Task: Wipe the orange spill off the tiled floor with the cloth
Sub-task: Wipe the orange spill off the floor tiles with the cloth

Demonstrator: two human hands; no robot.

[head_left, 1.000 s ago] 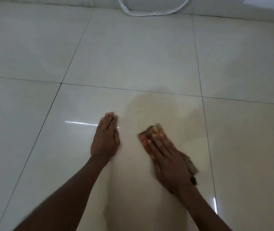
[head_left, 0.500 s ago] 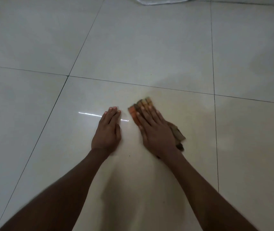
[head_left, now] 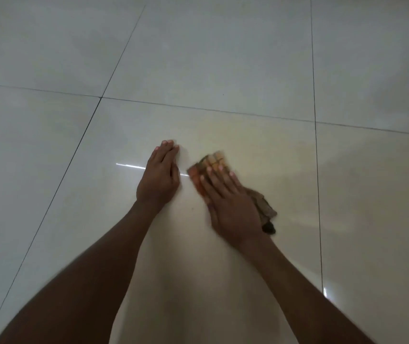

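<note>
An orange and brown checked cloth [head_left: 212, 162] lies flat on the glossy cream tiled floor [head_left: 248, 58]. My right hand [head_left: 230, 207] presses on it with straight fingers, and a crumpled brown end of the cloth sticks out to the hand's right. My left hand [head_left: 158, 177] rests flat on the tile just left of the cloth, fingers straight and together. A faint yellowish smear [head_left: 235, 135] tints the tile beyond and to the right of the cloth.
Dark grout lines [head_left: 315, 170] cross the floor, one running just right of the cloth and one across beyond the hands. A bright light streak reflects on the tile by my left hand.
My right hand slid the cloth from lower right up and left toward my left hand, then held about there. The camera tilted down, so the white hose at the top left the view.
</note>
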